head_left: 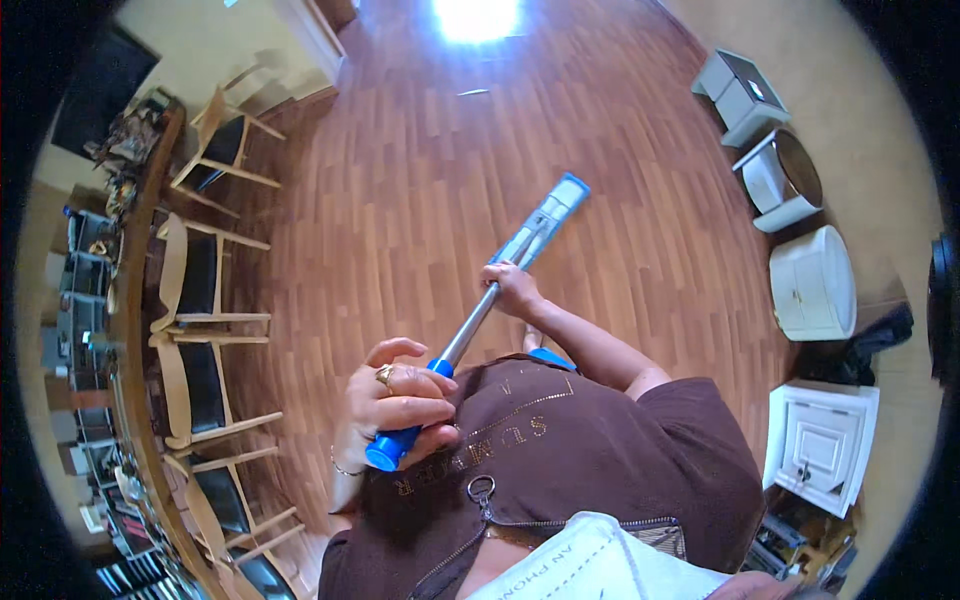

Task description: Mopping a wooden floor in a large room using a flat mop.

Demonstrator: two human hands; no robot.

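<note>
A flat mop (560, 203) with a long, pale blue and grey head rests on the wooden floor ahead of me. Its metal pole (470, 326) slants back toward my chest and ends in a blue grip. Around that blue grip my left hand (405, 400) is closed, near the top end, with a ring on one finger. Lower down the pole, my right hand (513, 288) is wrapped about the metal, arm stretched forward. From this angle the right hand covers part of the pole and overlaps the near end of the mop head.
Several wooden chairs (190, 275) with dark seats line a long, cluttered counter (150, 420) on the left. Along the right wall stand a small table (742, 95), rounded white pieces of furniture (815, 285) and a white cabinet (822, 445). A small thin object (474, 92) lies on the far floor.
</note>
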